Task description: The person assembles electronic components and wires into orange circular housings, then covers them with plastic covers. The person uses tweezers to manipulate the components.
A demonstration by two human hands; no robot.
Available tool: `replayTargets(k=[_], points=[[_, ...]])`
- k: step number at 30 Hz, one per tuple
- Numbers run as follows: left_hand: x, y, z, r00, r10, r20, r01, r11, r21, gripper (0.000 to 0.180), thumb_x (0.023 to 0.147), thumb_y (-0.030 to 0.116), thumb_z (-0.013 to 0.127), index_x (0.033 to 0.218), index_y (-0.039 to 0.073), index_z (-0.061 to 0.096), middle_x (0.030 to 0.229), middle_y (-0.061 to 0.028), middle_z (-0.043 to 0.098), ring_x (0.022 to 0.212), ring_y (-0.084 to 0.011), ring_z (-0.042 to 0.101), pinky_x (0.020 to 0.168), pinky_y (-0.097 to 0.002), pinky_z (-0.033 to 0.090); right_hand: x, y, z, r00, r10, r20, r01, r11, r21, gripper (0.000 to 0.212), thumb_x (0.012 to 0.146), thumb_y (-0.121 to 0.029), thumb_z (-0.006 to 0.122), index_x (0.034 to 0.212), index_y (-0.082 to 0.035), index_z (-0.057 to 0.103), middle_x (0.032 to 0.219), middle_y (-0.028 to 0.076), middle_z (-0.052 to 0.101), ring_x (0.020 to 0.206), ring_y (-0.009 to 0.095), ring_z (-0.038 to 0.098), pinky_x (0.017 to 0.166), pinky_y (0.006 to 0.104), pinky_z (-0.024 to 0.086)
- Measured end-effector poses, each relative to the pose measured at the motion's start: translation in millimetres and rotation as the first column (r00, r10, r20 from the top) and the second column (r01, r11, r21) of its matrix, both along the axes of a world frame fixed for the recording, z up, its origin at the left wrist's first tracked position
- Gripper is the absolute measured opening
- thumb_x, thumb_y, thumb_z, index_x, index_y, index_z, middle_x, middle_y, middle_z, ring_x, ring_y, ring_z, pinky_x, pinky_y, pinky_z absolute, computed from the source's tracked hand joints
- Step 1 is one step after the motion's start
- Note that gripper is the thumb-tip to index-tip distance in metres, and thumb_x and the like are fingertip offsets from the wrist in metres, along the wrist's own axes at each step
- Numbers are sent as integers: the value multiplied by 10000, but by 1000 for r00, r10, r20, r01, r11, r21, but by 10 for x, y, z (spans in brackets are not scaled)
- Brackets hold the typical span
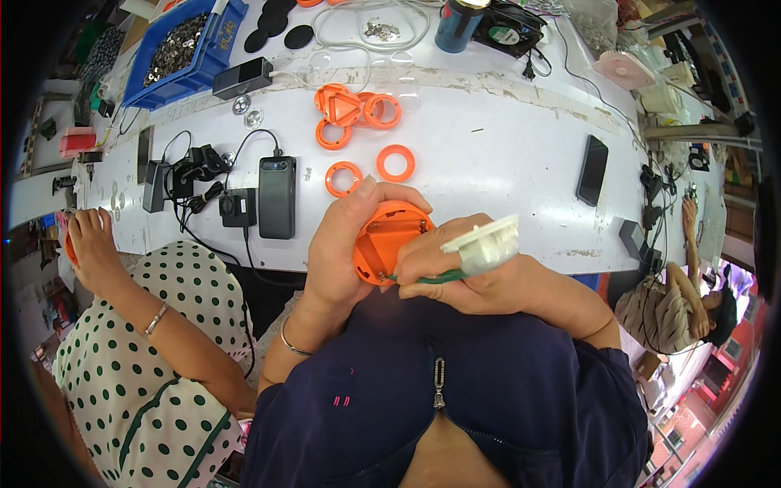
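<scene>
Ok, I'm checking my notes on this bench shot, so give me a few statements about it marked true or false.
1. The left hand holds a round orange housing. True.
2. The right hand holds a blue-handled tool. False: the green-handled tool.
3. Loose orange rings lie on the white table. True.
4. The blue bin sits at the table's right end. False: upper left.
5. A black phone lies right of the hands. True.

- A broad bare stretch of white table (496, 154) lies right of the orange rings (362, 134), as far as the black phone (592, 169).
- 2 rings and a power bank (277, 197) (cable attached) stand just ahead of the left hand (346, 244).
- A co-worker's arm (122, 281) blocks the left side.
</scene>
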State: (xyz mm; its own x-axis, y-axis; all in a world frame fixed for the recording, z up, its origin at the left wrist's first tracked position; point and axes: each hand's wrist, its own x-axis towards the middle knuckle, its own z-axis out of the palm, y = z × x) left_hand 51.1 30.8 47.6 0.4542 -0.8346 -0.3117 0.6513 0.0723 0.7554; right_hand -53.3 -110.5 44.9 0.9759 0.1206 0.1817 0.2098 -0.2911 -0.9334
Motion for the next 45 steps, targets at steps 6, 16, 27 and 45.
replayTargets(k=[6, 16, 27, 45], points=[[-6, 2, -13, 1000, 8, -13, -8, 1000, -8, 522, 1004, 373, 266, 1032, -49, 572, 735, -98, 614, 449, -88, 476, 403, -205, 356, 18, 6, 31, 977, -68, 203, 82, 995, -60, 97, 791, -142, 676, 725, -127, 607, 727, -4, 608, 634, 168, 602, 542, 270, 473], [-17, -25, 41, 996, 83, -35, -83, 997, -1, 520, 1004, 359, 260, 1064, -59, 564, 849, -136, 637, 718, -146, 609, 631, -240, 484, 4, -35, 93, 987, -56, 150, 54, 998, 14, 91, 759, -93, 728, 786, -78, 642, 786, 53, 656, 693, 218, 640, 619, 325, 504], [21, -23, -8, 991, 69, -112, -76, 995, -59, 581, 994, 425, 250, 1041, -56, 572, 862, -158, 645, 732, -177, 626, 661, -269, 504, -103, -109, 247, 982, -86, -169, 152, 891, 428, 128, 820, -5, 653, 945, 16, 633, 768, 89, 641, 614, 139, 636, 546, 252, 500], [2, 26, -31, 989, 95, -111, -108, 987, -120, 547, 996, 382, 250, 1069, -72, 545, 941, -172, 624, 844, -202, 619, 777, -302, 495, -36, 4, 248, 982, -169, -83, 175, 982, 74, 148, 770, -109, 741, 888, -59, 668, 839, 65, 661, 793, 222, 642, 679, 316, 506]])
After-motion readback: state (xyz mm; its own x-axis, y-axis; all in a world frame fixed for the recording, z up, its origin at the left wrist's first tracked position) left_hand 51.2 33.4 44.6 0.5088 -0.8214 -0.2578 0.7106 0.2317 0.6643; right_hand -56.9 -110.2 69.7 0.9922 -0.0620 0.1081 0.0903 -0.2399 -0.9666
